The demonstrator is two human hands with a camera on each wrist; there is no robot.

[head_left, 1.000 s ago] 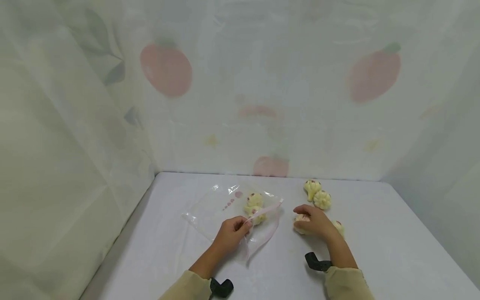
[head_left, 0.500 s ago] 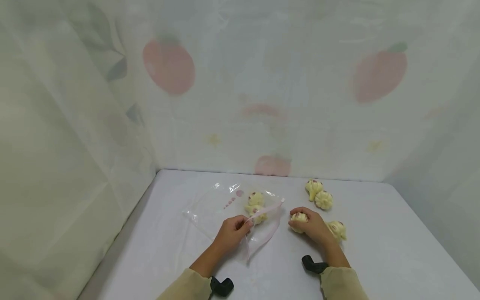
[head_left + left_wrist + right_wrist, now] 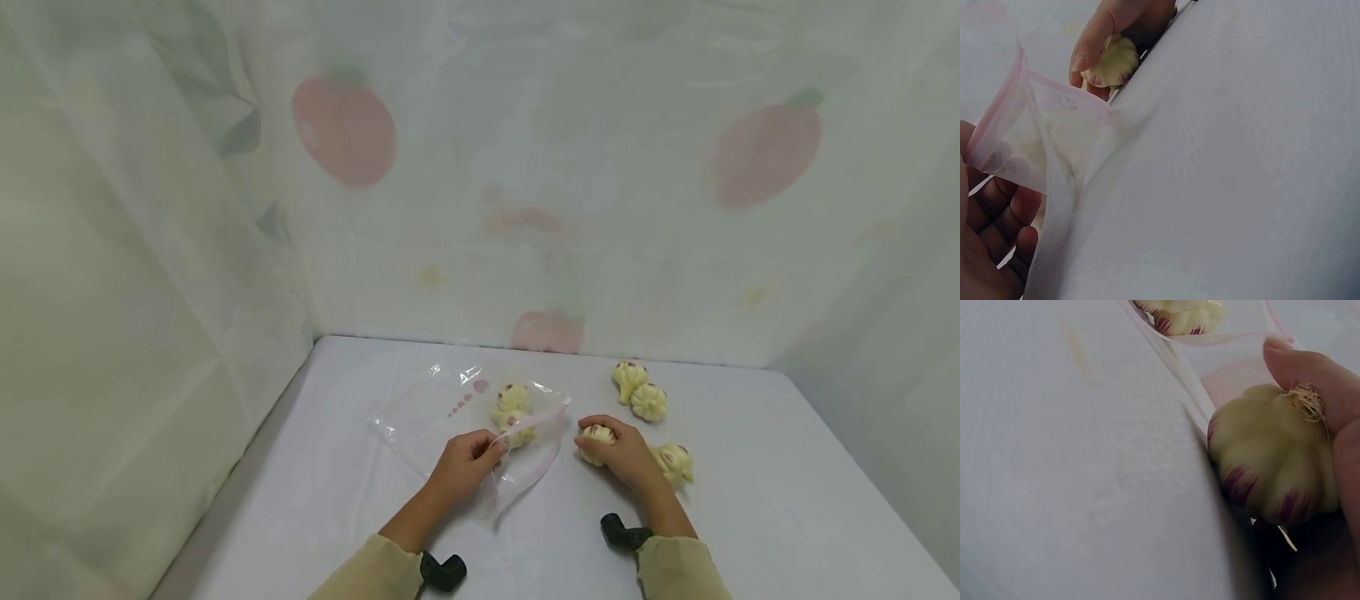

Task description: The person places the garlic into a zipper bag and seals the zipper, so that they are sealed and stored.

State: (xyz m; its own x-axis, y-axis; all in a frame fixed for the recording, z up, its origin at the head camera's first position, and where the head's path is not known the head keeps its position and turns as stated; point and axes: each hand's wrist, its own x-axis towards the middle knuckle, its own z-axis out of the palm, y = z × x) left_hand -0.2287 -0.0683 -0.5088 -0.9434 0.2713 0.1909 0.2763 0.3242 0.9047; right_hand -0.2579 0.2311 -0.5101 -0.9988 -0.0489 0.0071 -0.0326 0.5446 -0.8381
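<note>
A clear zip bag [image 3: 420, 417] with a pink-edged mouth lies on the table, its opening facing right. My left hand [image 3: 461, 468] pinches the near edge of that mouth between thumb and fingers. Two garlic bulbs [image 3: 513, 412] lie inside the bag. My right hand [image 3: 626, 454] grips another garlic bulb [image 3: 1272, 456], pale with purple streaks and a tuft of roots, just to the right of the bag's mouth. In the left wrist view, the held garlic bulb [image 3: 1112, 62] shows beyond the pink rim.
Two garlic bulbs [image 3: 639, 392] sit together toward the back right of the white table [image 3: 757, 500]. More garlic [image 3: 673, 463] lies behind my right wrist, partly covered by it. A printed curtain [image 3: 450, 167] hangs around the back and sides.
My right hand has closed round a garlic bulb and shifted slightly left toward the bag, uncovering more of the garlic by its wrist. My left hand keeps its pinch on the bag.
</note>
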